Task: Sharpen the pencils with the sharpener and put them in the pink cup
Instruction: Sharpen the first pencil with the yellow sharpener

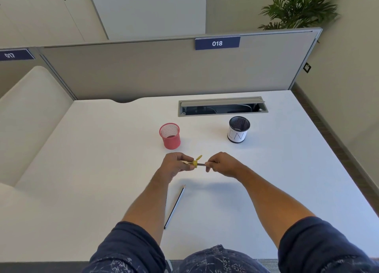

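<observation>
Your left hand (176, 163) and right hand (220, 164) meet above the white desk (102, 170), just in front of the pink cup (169, 135). Your left fingers curl around a yellow sharpener (195, 163), whose small lid or flap sticks up at an angle. Your right fingers pinch a dark pencil (202, 164) that runs sideways into the sharpener; only a short stretch of it shows between your two hands. A second pencil (174, 207) lies flat on the desk between your forearms, its sharpened tip pointing away from you toward the hands. The pink mesh cup stands upright and looks empty from here. To its right, well apart, stands a black mesh cup (239, 129) wrapped in a white label with hand-drawn letters. Behind both cups a cable tray (222, 106) sits open in the desk.
</observation>
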Tool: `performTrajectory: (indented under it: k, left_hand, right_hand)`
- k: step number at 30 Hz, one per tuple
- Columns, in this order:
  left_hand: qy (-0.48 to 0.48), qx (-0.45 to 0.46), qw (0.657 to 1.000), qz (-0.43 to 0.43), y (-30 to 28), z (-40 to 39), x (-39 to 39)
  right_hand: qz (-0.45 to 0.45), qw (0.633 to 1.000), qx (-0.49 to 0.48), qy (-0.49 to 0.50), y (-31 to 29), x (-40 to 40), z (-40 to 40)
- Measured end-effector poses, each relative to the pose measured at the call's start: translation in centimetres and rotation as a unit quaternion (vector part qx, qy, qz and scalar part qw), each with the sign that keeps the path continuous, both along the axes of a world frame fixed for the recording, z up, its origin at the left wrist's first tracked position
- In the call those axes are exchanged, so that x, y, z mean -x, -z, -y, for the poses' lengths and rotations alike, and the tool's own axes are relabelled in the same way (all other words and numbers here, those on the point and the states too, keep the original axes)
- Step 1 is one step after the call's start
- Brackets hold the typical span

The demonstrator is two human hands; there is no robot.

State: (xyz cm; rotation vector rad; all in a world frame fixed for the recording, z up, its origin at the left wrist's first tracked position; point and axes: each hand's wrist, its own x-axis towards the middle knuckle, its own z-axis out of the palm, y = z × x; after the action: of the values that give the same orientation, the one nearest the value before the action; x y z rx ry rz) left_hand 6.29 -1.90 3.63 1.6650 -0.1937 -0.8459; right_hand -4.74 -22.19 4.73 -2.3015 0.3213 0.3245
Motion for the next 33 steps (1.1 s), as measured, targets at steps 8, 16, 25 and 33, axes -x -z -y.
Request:
performTrajectory:
  k: [8,16,25,33]
  left_hand:
    - [0.003,-0.019,1.0,0.005,0.3,0.4,0.5]
    - [-0.008,-0.033,0.999,-0.001,0.4,0.6,0.7]
    - [-0.055,-0.026,0.997,-0.04,0.8,0.7,0.4]
    - [-0.034,0.013,0.996,-0.076,0.9,0.4,0.6]
  right_hand:
    - [0.01,1.0,-0.014,-0.004,0.1,0.6,0.1]
    - [0.018,0.998,0.054,-0.017,0.7,0.6,-0.1]
    - [0.144,0.978,0.141,-0.05,1.3,0.9,-0.3]
    - [0.233,0.939,0.249,-0.039,2.0,1.1,-0.5]
